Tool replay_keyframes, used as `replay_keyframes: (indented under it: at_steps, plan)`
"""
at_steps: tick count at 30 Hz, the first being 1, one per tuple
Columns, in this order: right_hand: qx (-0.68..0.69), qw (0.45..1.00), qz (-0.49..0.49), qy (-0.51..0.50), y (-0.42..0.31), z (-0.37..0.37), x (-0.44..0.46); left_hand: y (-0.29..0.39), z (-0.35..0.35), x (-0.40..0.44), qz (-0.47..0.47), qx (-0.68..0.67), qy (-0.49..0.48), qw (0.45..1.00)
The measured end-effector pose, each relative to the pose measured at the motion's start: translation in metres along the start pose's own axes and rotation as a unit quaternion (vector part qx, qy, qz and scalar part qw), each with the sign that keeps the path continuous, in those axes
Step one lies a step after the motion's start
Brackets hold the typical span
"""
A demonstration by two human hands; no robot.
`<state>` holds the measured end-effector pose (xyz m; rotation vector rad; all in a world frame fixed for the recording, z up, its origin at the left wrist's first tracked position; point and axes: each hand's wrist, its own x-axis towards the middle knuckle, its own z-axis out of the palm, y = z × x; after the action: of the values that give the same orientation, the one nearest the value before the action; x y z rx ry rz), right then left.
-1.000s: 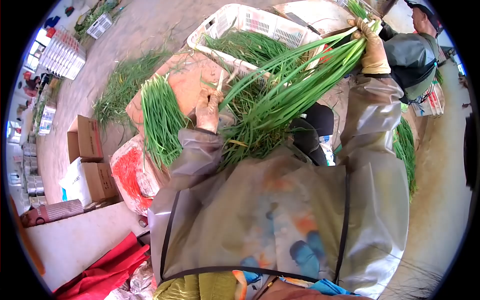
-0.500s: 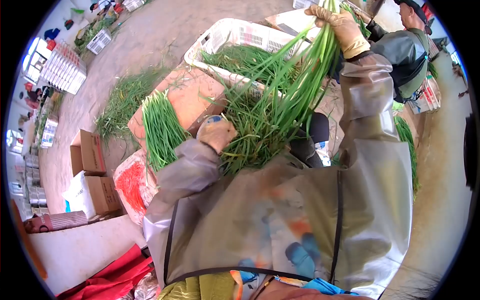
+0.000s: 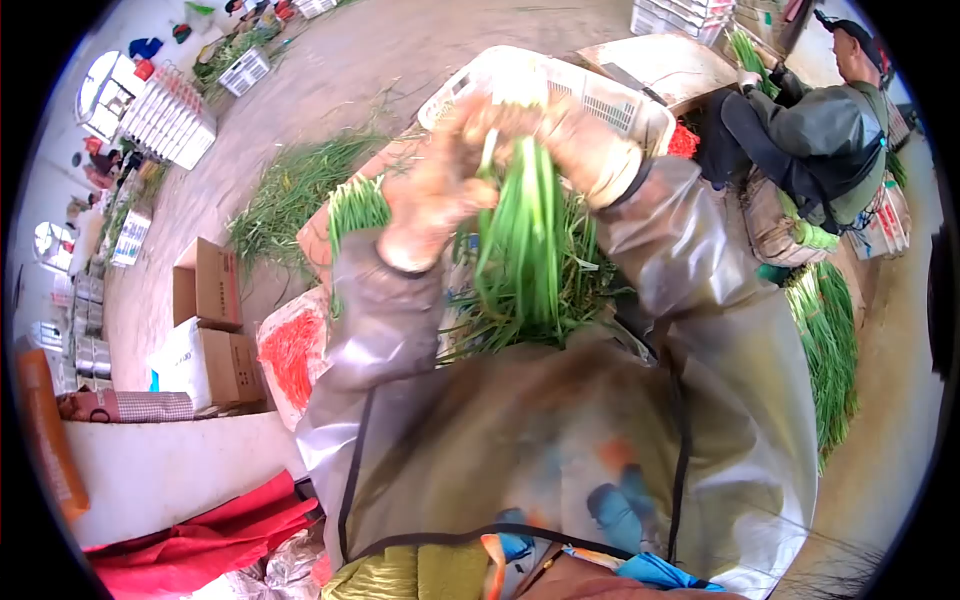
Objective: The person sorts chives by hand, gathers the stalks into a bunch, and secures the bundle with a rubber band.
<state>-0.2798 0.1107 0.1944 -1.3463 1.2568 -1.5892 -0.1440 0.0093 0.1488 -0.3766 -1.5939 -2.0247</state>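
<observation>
A bunch of green chives hangs in front of me, pale stem ends up and leaves drooping. My right hand, in a tan glove, grips its top. On the other side, my gloved left hand is raised close to the stem ends; motion smears its fingers, so its hold is unclear. Loose chives and trimmings lie below and behind the hanging leaves. Partly hidden by my left forearm, another neat bunch of chives rests on a brownish block.
Behind my hands stands a white plastic crate. Red ties lie at left, near cardboard boxes. Chives litter the floor. At right sits a co-worker handling chives, with more bunches nearer me.
My right hand has come down and left with the chives, from high at the right to the middle. My left hand has risen from the block toward the stem ends. The view has shifted slightly.
</observation>
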Motion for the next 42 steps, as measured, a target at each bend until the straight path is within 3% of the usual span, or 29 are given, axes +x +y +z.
replay_keyframes:
  at_steps: [1,2,3,5,6,9,10,11,12,15,18,19,21,22,23,25,26,27,29,31,35,36,37,39,41,42]
  plan:
    - [0.019,0.999,-0.038,-0.025,0.016,0.011,0.002,-0.016,-0.01,-0.007,-0.071,0.05,0.021,0.996]
    - [-0.043,0.999,-0.006,0.003,0.029,0.015,0.003,-0.02,-0.002,-0.009,-0.118,-0.026,0.028,0.992]
    - [-0.021,0.999,0.038,0.012,0.036,0.012,0.003,-0.024,0.006,-0.012,-0.165,-0.105,0.033,0.98]
    - [-0.066,0.995,-0.022,0.068,0.047,-0.001,0.007,-0.033,-0.003,-0.02,-0.296,-0.167,0.001,0.94]
    - [-0.004,0.998,0.038,0.056,0.037,-0.009,0.006,-0.038,-0.005,-0.025,-0.317,-0.169,-0.004,0.933]
    - [-0.065,0.987,0.062,0.132,0.032,-0.036,0.011,-0.04,0.004,-0.028,-0.29,-0.179,-0.044,0.939]
    - [-0.023,0.994,-0.044,0.093,0.037,-0.034,0.015,-0.043,0.004,-0.031,-0.284,-0.175,-0.043,0.942]
    - [-0.02,0.995,-0.04,0.091,0.041,-0.031,0.015,-0.043,0.003,-0.031,-0.286,-0.176,-0.039,0.941]
    - [-0.134,0.991,-0.022,-0.004,0.041,-0.023,0.014,-0.041,0.002,-0.029,-0.282,-0.175,-0.023,0.943]
    - [-0.221,0.952,0.171,-0.124,0.038,-0.007,0.007,-0.049,-0.008,-0.032,-0.272,-0.183,0.016,0.945]
    - [-0.309,0.945,-0.063,0.09,0.034,-0.009,0.007,-0.053,-0.026,-0.025,-0.215,-0.225,0.088,0.946]
    - [-0.306,0.943,-0.042,0.127,0.033,-0.008,0.004,-0.054,-0.032,-0.023,-0.192,-0.246,0.121,0.942]
    - [-0.164,0.985,-0.021,0.046,0.037,0.008,-0.013,-0.051,-0.044,-0.023,-0.187,-0.28,0.149,0.93]
    - [-0.18,0.982,-0.048,0.005,0.045,0.021,-0.019,-0.051,-0.05,-0.022,-0.187,-0.279,0.151,0.93]
    - [-0.344,0.938,-0.029,-0.032,0.049,0.028,-0.028,-0.056,-0.055,-0.023,-0.157,-0.236,0.17,0.944]
    - [-0.536,0.841,-0.066,0.004,0.071,0.043,-0.039,-0.064,-0.064,-0.026,-0.099,-0.153,0.205,0.962]
    - [-0.536,0.842,-0.063,0.004,0.082,0.043,-0.04,-0.067,-0.066,-0.028,-0.123,-0.242,0.22,0.937]
    - [-0.516,0.852,-0.089,0.021,0.09,0.043,-0.04,-0.068,-0.066,-0.029,-0.124,-0.244,0.221,0.936]
    - [-0.494,0.862,-0.113,0.035,0.101,0.041,-0.038,-0.068,-0.066,-0.034,-0.12,-0.335,0.153,0.922]
    - [-0.581,0.804,-0.109,0.065,0.104,0.043,-0.035,-0.072,-0.068,-0.04,-0.124,-0.326,0.171,0.922]
    - [-0.476,0.873,-0.098,0.033,0.095,0.047,-0.032,-0.071,-0.07,-0.046,-0.152,-0.306,0.267,0.901]
    - [-0.525,0.851,-0.032,0.003,0.099,0.049,-0.03,-0.071,-0.073,-0.047,-0.155,-0.31,0.26,0.901]
    - [-0.524,0.851,-0.03,0.001,0.101,0.049,-0.03,-0.072,-0.074,-0.048,-0.16,-0.315,0.253,0.901]
    - [-0.466,0.883,0.064,0.001,0.105,0.05,-0.026,-0.074,-0.074,-0.05,-0.158,-0.311,0.254,0.902]
    - [-0.447,0.891,0.079,-0.01,0.103,0.048,-0.022,-0.072,-0.073,-0.051,-0.173,-0.313,0.285,0.889]
    - [-0.492,0.868,0.065,0.013,0.1,0.048,-0.02,-0.074,-0.074,-0.053,-0.174,-0.315,0.287,0.888]
